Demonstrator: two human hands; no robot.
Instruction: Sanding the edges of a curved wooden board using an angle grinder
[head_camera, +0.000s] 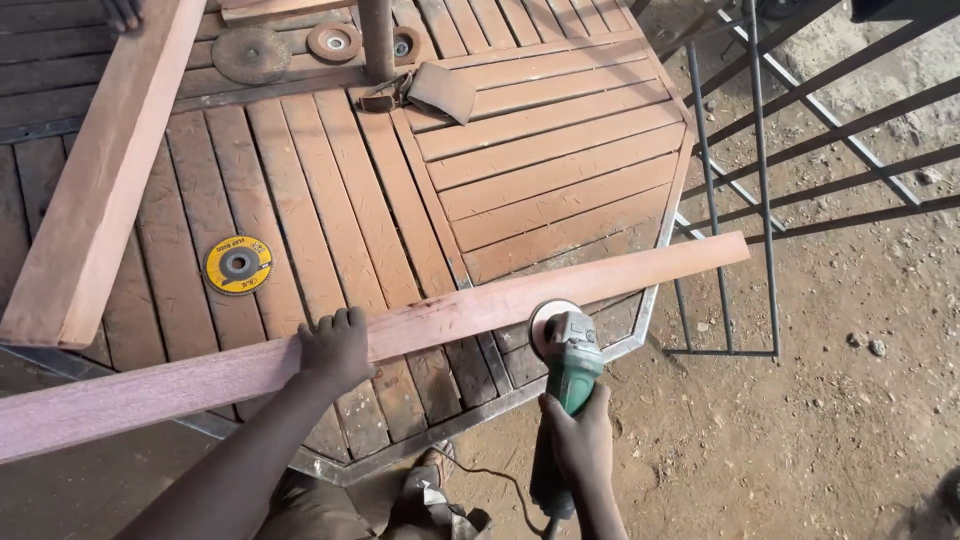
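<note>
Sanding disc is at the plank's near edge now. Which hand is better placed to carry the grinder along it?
Probably the right hand: it already grips the green angle grinder, whose disc meets the long plank. The left hand lies flat on the plank, apparently pinning it to the slatted table.

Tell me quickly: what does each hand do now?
Left hand: pressed on the long wooden plank.
Right hand: closed around the green angle grinder.

A reddish-brown plank is lying across a brown slatted table, a green-bodied grinder is showing a pale disc, and a yellow-and-black disc is sitting nearby.
</note>
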